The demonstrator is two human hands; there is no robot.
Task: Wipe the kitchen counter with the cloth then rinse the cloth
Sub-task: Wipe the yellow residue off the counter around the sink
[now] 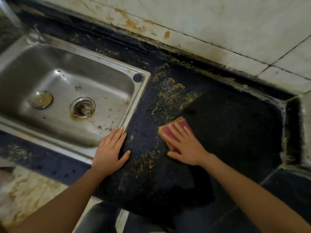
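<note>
A pink cloth with yellow edges (180, 124) lies flat on the dark counter (232, 125). My right hand (183, 143) presses on it with straight, spread fingers and covers its near part. My left hand (110, 149) rests flat on the counter, fingertips touching the near right corner of the steel sink (138, 105). Yellowish smears (170, 96) cover the counter between the sink and the cloth, and more lie just in front of my hands. To the right of the cloth the counter looks dark and free of smears.
The sink basin holds a drain strainer (82, 107) and a round plug (40, 99), with brown specks around them. A stained tiled wall (210, 27) runs behind the counter. At the right the counter ends against a tiled corner (304, 125). The counter's front edge is near my body.
</note>
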